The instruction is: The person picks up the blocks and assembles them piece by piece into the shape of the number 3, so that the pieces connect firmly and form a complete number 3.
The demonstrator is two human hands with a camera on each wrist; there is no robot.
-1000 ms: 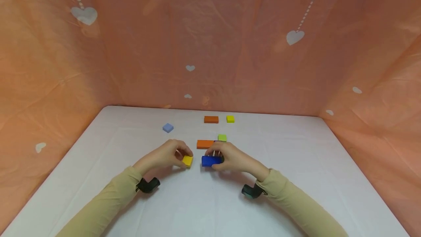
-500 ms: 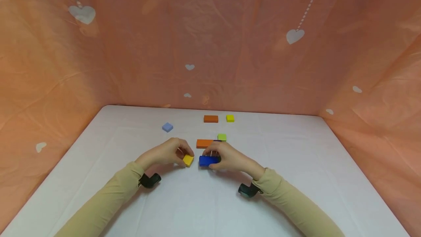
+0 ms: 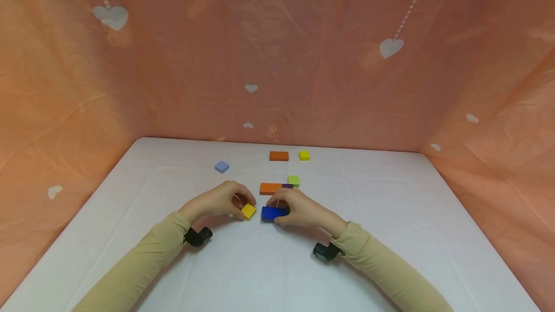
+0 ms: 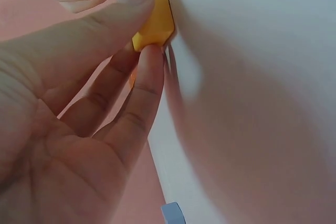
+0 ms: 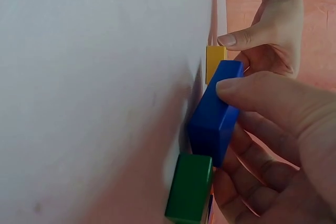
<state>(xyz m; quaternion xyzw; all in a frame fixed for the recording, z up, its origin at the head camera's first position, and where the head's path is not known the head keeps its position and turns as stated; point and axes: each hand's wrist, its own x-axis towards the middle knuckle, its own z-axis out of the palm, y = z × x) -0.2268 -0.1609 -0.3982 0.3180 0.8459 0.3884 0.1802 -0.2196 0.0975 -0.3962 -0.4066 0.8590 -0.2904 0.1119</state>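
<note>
My left hand pinches a small yellow block between thumb and fingers, low over the white table. Facing it, my right hand grips a long blue block, thumb on its near side and fingers behind. A narrow gap separates the two blocks in the head view. In the right wrist view a green block stands at the near end of the blue one, by the fingers; the head view mostly hides it behind the right hand. Whether green and blue touch, I cannot tell.
Beyond the hands lie an orange block, a purple block at its right end and a lime-green block. Farther back are a brownish-orange block, a yellow square block and a light-blue block.
My right hand has shifted slightly left with the blue block, narrowing the gap to the yellow one. The yellow block has moved a little right and turned slightly in my left hand.
</note>
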